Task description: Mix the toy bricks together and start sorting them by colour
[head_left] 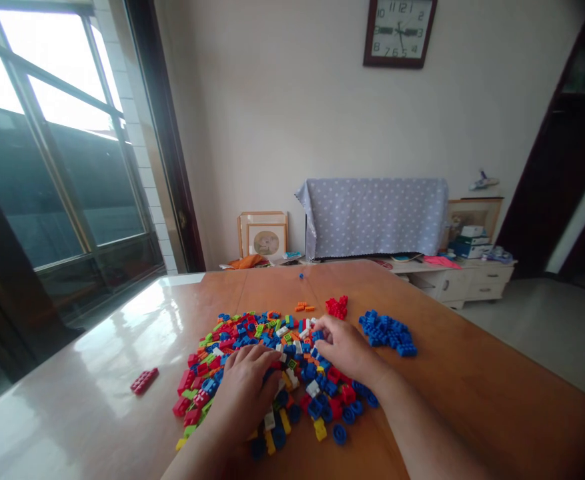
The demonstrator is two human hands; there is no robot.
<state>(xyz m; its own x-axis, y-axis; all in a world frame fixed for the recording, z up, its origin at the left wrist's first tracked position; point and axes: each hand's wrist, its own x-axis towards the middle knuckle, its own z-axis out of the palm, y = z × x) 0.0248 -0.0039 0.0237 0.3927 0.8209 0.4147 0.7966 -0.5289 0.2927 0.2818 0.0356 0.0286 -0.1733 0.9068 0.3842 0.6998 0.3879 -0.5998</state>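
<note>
A wide heap of mixed toy building bricks in red, blue, green, orange, white and yellow is spread on the wooden table. Over the left part of the heap rests my left hand, fingers stretched forward and slightly bent, with nothing visible held. My right hand is at the heap's right side, thumb and forefinger closed around a blue brick. Just right of that hand lies a separate pile of blue bricks. Beyond it sits a small cluster of red bricks.
A few orange bricks lie behind the heap, and one dark red brick sits apart at left. A tiny blue piece is near the far edge of the table. Past the table stands a white low cabinet.
</note>
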